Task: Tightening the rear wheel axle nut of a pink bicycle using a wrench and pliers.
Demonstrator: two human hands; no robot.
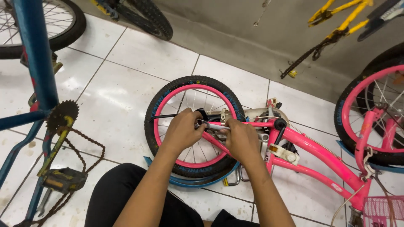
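Observation:
A small pink bicycle (pixel 311 151) lies on its side on the white tiled floor. Its rear wheel (pixel 191 90), with a pink rim and black tyre, is right in front of me. My left hand (pixel 182 129) is closed over the wheel hub. My right hand (pixel 242 141) grips a silver wrench (pixel 212 125) whose head sits at the axle nut, under my left fingers. A blue mudguard (pixel 198 181) shows beneath the tyre. The pink front wheel (pixel 374 113) is at the right.
A blue bicycle frame (pixel 35 63) stands at the left with a sprocket, loose rusty chain (pixel 84 145) and pedal (pixel 63 178). A yellow frame (pixel 336 19) with hanging chain is by the grey wall. Black tyres lean at top left. A pink basket (pixel 385 210) is bottom right.

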